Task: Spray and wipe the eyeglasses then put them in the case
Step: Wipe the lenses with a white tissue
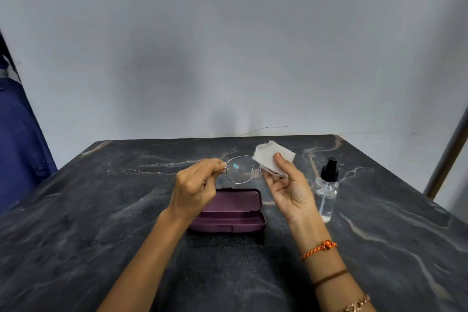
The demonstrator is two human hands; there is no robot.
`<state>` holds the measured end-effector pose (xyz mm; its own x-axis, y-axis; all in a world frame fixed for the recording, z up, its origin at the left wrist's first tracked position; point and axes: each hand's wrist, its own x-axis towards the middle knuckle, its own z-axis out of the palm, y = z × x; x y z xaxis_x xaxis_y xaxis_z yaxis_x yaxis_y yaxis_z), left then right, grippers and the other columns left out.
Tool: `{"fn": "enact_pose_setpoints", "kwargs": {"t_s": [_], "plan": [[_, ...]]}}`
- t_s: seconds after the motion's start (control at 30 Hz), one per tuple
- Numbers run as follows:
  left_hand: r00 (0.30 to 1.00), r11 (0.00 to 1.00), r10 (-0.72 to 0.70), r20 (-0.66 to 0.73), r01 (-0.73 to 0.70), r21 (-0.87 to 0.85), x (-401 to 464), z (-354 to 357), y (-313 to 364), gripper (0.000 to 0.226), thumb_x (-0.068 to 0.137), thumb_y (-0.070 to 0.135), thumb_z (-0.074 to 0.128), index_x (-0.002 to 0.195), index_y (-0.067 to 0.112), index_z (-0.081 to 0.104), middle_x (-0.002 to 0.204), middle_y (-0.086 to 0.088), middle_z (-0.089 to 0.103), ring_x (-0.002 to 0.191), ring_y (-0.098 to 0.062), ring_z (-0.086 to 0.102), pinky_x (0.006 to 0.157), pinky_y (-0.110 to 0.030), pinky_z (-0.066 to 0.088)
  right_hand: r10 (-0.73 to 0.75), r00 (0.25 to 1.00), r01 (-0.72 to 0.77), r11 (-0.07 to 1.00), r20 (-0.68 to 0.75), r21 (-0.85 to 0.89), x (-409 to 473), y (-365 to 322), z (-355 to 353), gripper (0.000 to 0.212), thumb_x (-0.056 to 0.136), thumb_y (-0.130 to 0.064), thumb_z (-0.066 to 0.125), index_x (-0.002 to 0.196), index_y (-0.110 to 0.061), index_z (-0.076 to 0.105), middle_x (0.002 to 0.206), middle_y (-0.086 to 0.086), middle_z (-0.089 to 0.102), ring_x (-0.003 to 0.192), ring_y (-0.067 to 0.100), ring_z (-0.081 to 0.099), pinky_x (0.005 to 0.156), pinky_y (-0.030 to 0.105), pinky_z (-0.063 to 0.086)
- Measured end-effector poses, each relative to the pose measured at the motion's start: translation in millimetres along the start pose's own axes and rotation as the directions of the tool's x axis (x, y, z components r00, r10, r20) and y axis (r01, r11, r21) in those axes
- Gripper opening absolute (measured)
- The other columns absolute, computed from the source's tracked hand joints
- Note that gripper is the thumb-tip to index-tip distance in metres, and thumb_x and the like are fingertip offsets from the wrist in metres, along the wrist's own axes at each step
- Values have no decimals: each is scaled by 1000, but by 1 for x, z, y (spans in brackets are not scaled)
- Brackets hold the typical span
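My left hand point(196, 186) pinches the left hinge of thin metal-framed eyeglasses point(240, 169), holding them up above the table. My right hand point(288, 183) grips a folded white cloth point(272, 156) pressed around the right lens, which is hidden by the cloth. Below the hands, an open purple case point(235, 210) lies on the dark marble table point(76, 223), its lid tilted back and partly covered by my left hand. A clear spray bottle point(327, 190) with a black pump top stands upright just right of my right hand.
The table's far edge meets a grey wall point(228, 58). A blue cloth point(17, 134) hangs at the far left. A metal pole point(448, 154) leans at the right edge. Thread bracelets circle my right wrist.
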<state>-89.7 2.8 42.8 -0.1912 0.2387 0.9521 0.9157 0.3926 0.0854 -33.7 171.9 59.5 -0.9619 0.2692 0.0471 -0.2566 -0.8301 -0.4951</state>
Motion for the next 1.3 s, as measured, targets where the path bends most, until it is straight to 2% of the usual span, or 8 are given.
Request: {"fn": "enact_pose_setpoints", "kwargs": {"t_s": [0.2, 0.4, 0.47, 0.67, 0.93, 1.1, 1.2, 1.3], "plan": [[1000, 1000, -15, -1, 15, 23, -2, 0, 1, 25, 56, -31, 66, 71, -11, 67, 70, -19, 70, 79, -16, 61, 80, -7, 48, -76, 996, 83, 956, 35, -282, 2, -3, -4, 15, 82, 7, 54, 85, -4, 64, 67, -1, 74, 64, 9, 70, 59, 19, 58], [999, 999, -29, -15, 30, 35, 0, -2, 1, 31, 51, -35, 67, 70, -11, 67, 69, -19, 70, 73, -14, 63, 77, -8, 48, -114, 993, 100, 864, 2, -493, 0, -12, -6, 20, 60, -5, 71, 79, -7, 67, 62, -2, 74, 59, 7, 69, 56, 18, 57], [999, 999, -39, -23, 40, 28, 0, -3, 3, 26, 55, -32, 67, 70, -11, 67, 69, -19, 70, 76, -16, 61, 75, -10, 49, -99, 995, 79, 890, -22, -450, 0, -13, -5, 12, 69, 0, 68, 79, -6, 67, 61, -2, 74, 58, 7, 69, 52, 18, 56], [999, 999, -32, -11, 31, -31, 1, 0, 8, 15, 60, -23, 65, 70, -12, 67, 68, -18, 70, 76, -15, 62, 73, -10, 50, -25, 995, 16, 996, -101, -91, 2, -9, -5, 4, 83, -6, 59, 80, -8, 61, 59, 2, 73, 55, 11, 69, 51, 20, 57], [999, 1000, -7, -37, 7, 0, 2, -2, 7, 17, 59, -24, 67, 69, -11, 68, 68, -18, 70, 74, -13, 63, 74, -9, 50, -26, 1000, 27, 938, 9, -344, 5, -7, -9, 15, 79, 8, 57, 87, -3, 64, 67, 0, 74, 63, 10, 70, 57, 20, 58], [999, 1000, 12, -33, -11, 9, 2, -5, 5, 17, 58, -22, 69, 70, -11, 69, 69, -17, 71, 70, -13, 66, 72, -13, 52, -114, 993, 113, 800, 35, -589, 4, -19, -14, 18, 61, -3, 72, 78, -7, 68, 61, -4, 74, 58, 5, 68, 51, 15, 54], [997, 996, 77, -24, -76, 47, 4, -8, 7, 17, 56, -22, 69, 70, -11, 69, 68, -16, 71, 64, -19, 68, 67, -22, 54, -85, 996, 89, 854, 32, -512, 4, -21, -14, 23, 54, -5, 71, 77, -6, 68, 64, -1, 74, 61, 8, 70, 51, 17, 55], [984, 980, 177, -22, -174, 101, 5, -8, 10, 15, 59, -21, 68, 71, -11, 70, 66, -16, 71, 62, -23, 70, 69, -26, 54, -48, 999, 49, 948, 13, -314, 6, -20, -15, 12, 66, -3, 64, 78, -6, 67, 65, 2, 74, 61, 11, 71, 52, 20, 57]]}}
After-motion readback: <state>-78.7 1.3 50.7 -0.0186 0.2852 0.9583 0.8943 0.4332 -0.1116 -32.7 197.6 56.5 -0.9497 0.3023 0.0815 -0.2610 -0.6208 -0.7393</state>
